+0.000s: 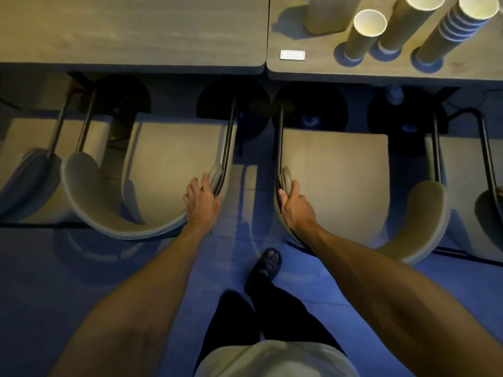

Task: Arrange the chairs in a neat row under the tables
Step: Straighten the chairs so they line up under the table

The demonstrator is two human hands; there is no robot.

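Two beige chairs with curved backs stand side by side before two wooden tables. The left chair [174,159] faces the left table [130,31], and the right chair [334,170] faces the right table [326,69]. My left hand [202,200] rests on the right end of the left chair's backrest, fingers spread over its edge. My right hand [295,204] grips the left end of the right chair's backrest and its dark metal frame. Both seats reach only partly under the table edges.
A further chair [24,170] stands at the far left and another [468,164] at the far right. Stacks of paper cups [367,34] and a small label [292,54] sit on the right table. Round black table bases [310,110] lie below. My sandalled foot [268,263] is between the chairs.
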